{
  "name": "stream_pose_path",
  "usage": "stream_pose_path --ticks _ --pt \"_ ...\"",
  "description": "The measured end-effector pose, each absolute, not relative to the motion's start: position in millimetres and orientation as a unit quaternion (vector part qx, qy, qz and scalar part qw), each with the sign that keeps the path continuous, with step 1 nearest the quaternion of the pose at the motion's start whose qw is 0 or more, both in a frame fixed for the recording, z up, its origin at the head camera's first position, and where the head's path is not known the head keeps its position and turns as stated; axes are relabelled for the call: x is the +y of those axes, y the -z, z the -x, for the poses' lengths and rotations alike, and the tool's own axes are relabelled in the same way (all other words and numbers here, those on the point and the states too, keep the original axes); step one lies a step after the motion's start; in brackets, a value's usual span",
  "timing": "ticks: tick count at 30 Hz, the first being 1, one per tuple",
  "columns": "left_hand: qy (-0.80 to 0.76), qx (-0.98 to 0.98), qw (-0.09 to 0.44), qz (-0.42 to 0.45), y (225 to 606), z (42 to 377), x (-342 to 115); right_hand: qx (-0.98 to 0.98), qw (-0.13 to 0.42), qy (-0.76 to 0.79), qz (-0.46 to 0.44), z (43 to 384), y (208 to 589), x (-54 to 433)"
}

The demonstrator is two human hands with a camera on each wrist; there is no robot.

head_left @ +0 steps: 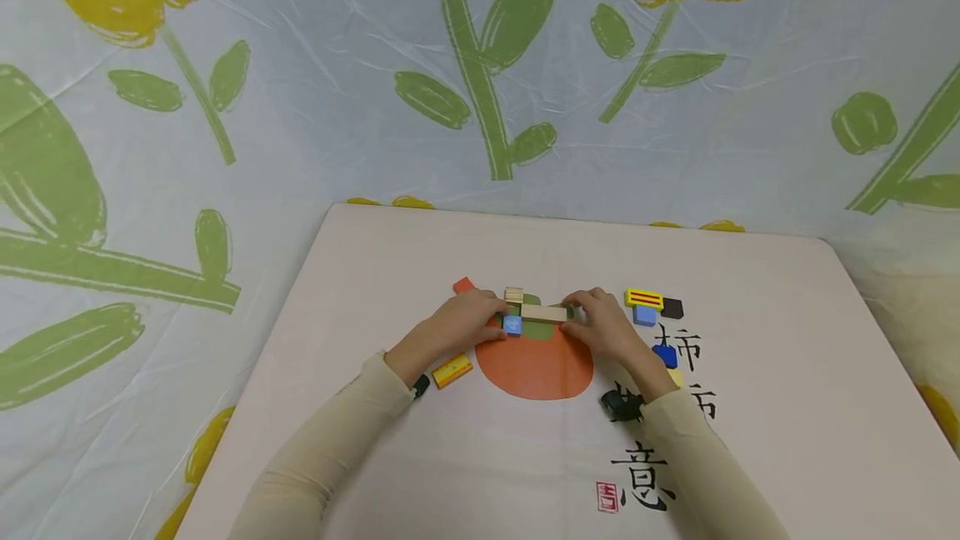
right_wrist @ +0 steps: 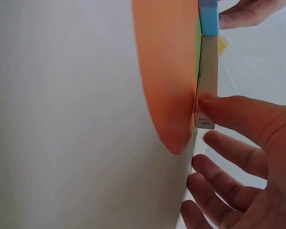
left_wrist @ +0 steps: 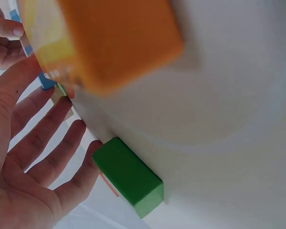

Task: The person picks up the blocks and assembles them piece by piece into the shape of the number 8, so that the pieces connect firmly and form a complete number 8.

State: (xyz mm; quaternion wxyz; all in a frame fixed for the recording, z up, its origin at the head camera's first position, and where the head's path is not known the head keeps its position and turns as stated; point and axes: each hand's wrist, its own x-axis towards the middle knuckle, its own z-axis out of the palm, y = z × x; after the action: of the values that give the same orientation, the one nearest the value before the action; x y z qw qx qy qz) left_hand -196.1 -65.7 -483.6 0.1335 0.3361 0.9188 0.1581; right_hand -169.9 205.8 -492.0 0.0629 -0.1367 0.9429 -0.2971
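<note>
My left hand (head_left: 468, 319) pinches a small blue block (head_left: 512, 325) between thumb and index finger, the other fingers spread loosely. Against that block's right side lies the end of a long plain wooden block (head_left: 543, 313). At its far end, my right hand (head_left: 603, 323) holds the wooden block between thumb and index finger; a printed number shows beside the thumb in the right wrist view. A short wooden block (head_left: 513, 296) sits just behind the blue one. In the left wrist view, a green block (left_wrist: 128, 174) lies close to my little finger.
Left of centre are an orange-yellow block (head_left: 452, 371), a red block (head_left: 463, 284) and a black object (head_left: 421, 386). On the right lie a red-striped yellow block (head_left: 644, 299), a light blue block (head_left: 644, 316), a black block (head_left: 672, 307), a dark blue block (head_left: 664, 356) and a black object (head_left: 621, 405).
</note>
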Motion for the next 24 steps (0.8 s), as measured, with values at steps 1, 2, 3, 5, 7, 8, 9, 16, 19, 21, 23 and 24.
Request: stream_pose_path --ticks 1,2,3,5,7,8,9,16,19,21,23,24 --pt "-0.157 0.919 0.134 -0.336 484 196 -66 0.943 0.064 0.298 0.135 169 491 206" --pt "-0.155 0.919 0.134 -0.336 483 197 -66 0.942 0.064 0.3 0.133 168 489 206" --pt "-0.155 0.919 0.134 -0.336 483 197 -66 0.942 0.064 0.303 0.13 167 487 206" --pt "-0.153 0.919 0.133 -0.337 483 197 -66 0.94 0.061 0.313 0.124 164 483 207" --pt "-0.151 0.92 0.131 -0.338 483 196 -65 0.937 0.055 0.325 0.118 159 480 209" --pt "-0.151 0.92 0.13 -0.338 483 196 -65 0.935 0.051 0.331 0.117 156 478 211" --pt "-0.151 0.92 0.13 -0.339 483 196 -65 0.933 0.045 0.337 0.116 153 476 213" --pt "-0.138 0.921 0.126 -0.341 485 195 -62 0.929 -0.039 0.342 0.138 135 462 232" --pt "-0.141 0.922 0.127 -0.339 486 196 -62 0.929 -0.068 0.336 0.136 131 458 242" --pt "-0.143 0.922 0.128 -0.338 486 196 -63 0.93 -0.08 0.336 0.13 129 457 250" --pt "-0.143 0.922 0.13 -0.336 486 197 -64 0.93 -0.089 0.335 0.122 128 456 258" --pt "-0.142 0.922 0.131 -0.336 486 197 -64 0.93 -0.093 0.334 0.118 127 456 263"
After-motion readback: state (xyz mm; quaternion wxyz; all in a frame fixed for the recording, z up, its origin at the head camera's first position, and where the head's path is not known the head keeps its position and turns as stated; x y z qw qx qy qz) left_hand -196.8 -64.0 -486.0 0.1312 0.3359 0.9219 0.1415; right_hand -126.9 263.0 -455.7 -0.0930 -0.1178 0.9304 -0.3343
